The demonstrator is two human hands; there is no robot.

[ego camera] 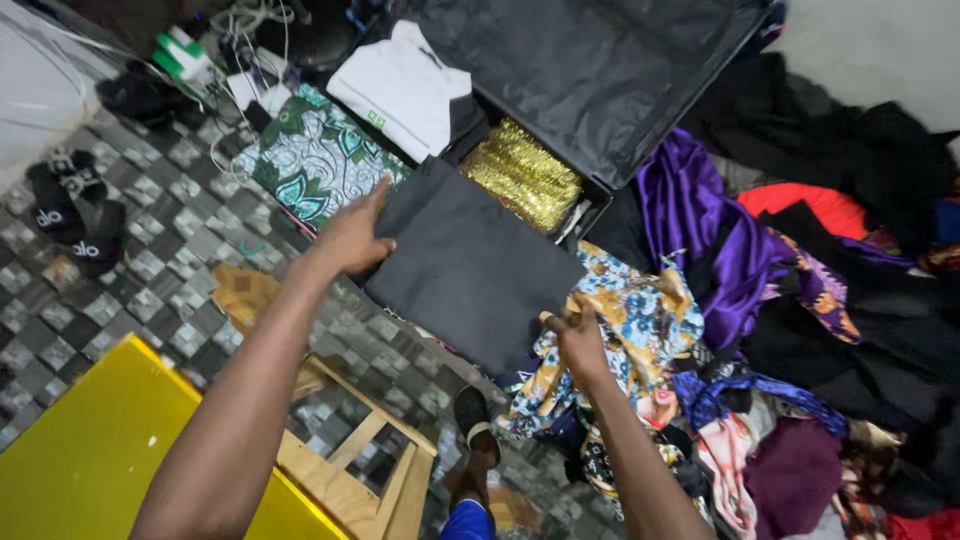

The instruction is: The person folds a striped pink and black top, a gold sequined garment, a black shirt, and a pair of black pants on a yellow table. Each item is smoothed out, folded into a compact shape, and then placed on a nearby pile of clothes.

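- Head view looks down on an open suitcase (600,190) lying on the patterned tile floor (170,230), its dark lid (600,70) thrown back at the far side.
- Left hand (352,238) lies flat, fingers out, on the left edge of a folded dark grey cloth (470,270) that sits on the suitcase's near part; it presses and clasps nothing.
- Right hand (578,338) is at the cloth's near right corner, fingers curled; I cannot tell whether its grip pinches the grey cloth or the blue and yellow floral fabric (640,320) just beside it.
- By my judgement the step in hand is laying and smoothing this cloth into the case; the next move calls for both palms to keep the fold square.
- Packed beside it: a green and white print cloth (310,160) at left, a white garment (405,90) far, a gold glittery piece (522,175) at right.
- Small green and white box (182,58) lies far left; black sandals (75,215) with white markings sit left.
- Loose clothes, a purple satin one (700,230) among them, heap at right.
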